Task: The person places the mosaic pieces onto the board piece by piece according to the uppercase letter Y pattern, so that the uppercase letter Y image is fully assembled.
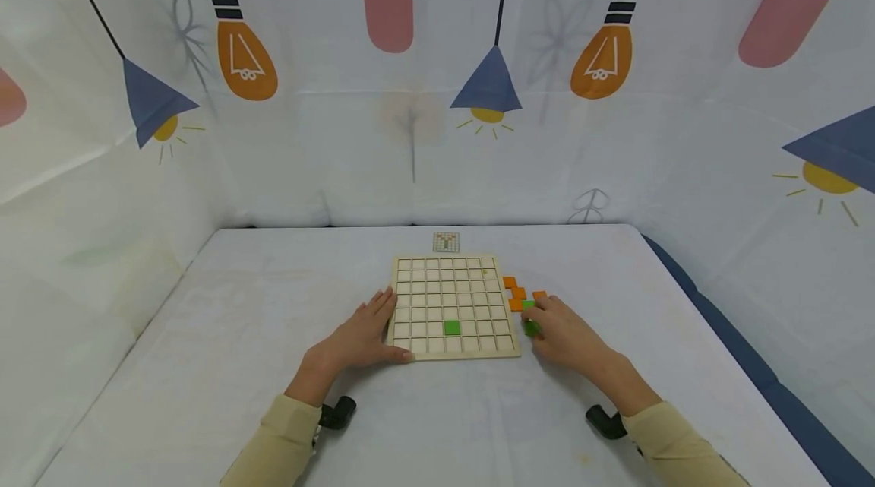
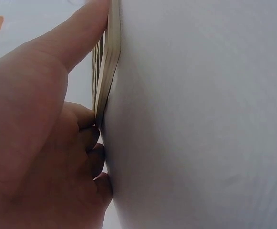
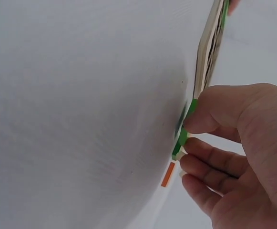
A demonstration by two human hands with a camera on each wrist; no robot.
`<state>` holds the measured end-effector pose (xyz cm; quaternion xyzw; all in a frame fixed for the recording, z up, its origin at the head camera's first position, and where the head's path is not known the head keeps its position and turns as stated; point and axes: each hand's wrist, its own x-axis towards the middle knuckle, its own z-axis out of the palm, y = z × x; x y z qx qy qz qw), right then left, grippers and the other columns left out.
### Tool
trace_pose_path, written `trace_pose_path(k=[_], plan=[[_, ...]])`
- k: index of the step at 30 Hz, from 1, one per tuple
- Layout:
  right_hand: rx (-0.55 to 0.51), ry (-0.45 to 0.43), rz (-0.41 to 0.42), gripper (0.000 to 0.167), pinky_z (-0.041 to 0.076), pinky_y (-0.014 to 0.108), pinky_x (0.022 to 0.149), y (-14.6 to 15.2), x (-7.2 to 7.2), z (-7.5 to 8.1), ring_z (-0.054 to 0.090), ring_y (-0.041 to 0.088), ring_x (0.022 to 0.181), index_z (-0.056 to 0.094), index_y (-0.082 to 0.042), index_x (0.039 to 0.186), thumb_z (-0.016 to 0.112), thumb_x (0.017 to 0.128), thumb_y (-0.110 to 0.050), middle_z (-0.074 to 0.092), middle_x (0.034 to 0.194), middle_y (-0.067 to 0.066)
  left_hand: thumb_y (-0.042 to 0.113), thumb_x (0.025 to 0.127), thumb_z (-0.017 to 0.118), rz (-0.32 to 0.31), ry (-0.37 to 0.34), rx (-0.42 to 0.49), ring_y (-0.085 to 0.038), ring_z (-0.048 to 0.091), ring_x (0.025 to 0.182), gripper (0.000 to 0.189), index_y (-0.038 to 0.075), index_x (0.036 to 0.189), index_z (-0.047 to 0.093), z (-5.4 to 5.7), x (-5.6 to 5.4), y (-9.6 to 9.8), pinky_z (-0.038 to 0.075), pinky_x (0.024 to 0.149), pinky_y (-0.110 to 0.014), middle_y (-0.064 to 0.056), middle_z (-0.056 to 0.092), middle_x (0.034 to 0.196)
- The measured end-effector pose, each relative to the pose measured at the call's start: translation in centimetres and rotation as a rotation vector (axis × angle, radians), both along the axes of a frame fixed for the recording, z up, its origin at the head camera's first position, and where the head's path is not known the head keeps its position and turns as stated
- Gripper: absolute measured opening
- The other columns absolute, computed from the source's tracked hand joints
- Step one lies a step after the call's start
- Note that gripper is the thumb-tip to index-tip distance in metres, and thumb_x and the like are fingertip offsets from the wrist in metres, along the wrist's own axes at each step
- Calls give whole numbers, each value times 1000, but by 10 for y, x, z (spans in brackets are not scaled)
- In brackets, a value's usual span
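Observation:
A flat wooden board (image 1: 472, 287) divided into a grid of square cells lies on the table. One green square tile (image 1: 452, 327) sits in a cell toward its near side. My left hand (image 1: 362, 336) rests along the board's left edge, thumb at the near corner and fingers extended. Just off the board's right side, my right hand (image 1: 569, 333) pinches a green tile (image 3: 192, 108) between thumb and fingers, low over the table. Another green piece (image 3: 180, 142) shows by its fingertips, partly hidden by them.
Several orange tiles (image 1: 518, 293) lie between the board's right edge and my right hand. Beyond the board's far edge is a small card (image 1: 446, 242) with a grid pattern. A white cloth printed with lamps (image 1: 487, 84) hangs behind the table (image 1: 273, 267).

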<state>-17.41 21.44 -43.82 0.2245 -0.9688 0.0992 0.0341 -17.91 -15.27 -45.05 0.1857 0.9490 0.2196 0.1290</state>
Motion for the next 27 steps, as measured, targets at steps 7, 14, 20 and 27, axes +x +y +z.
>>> trace_pose_path(k=[7, 14, 20, 27], plan=[[-11, 25, 36, 33, 44, 29, 75, -6, -3, 1, 46, 13, 87, 73, -10, 104, 69, 75, 5, 55, 93, -1, 63, 81, 72, -1, 0, -4, -31, 6, 157, 116, 3, 159, 12, 1, 2, -1, 14, 127, -52, -13, 7, 169], [-33, 3, 37, 32, 51, 39, 92, -16, -5, 5, 55, 21, 105, 72, -11, 104, 70, 75, 4, 62, 102, 2, 64, 81, 71, 0, 3, 0, -31, 6, 157, 116, 3, 159, 12, -1, 1, -1, 14, 127, -52, -12, 7, 169], [-41, 6, 72, 32, 49, 33, 82, -20, -9, 3, 51, 16, 91, 72, -12, 102, 69, 74, 3, 62, 100, 0, 63, 81, 71, 1, 4, 4, -31, 6, 157, 115, 3, 159, 12, -1, 1, 0, 14, 127, -52, -12, 7, 169], [-46, 11, 91, 32, 45, 28, 74, -25, -12, 2, 49, 13, 88, 71, -13, 104, 68, 75, 0, 62, 102, 0, 63, 81, 72, 10, 5, 12, -31, 6, 157, 116, 3, 159, 12, -2, 0, 0, 14, 127, -52, -12, 8, 169]])
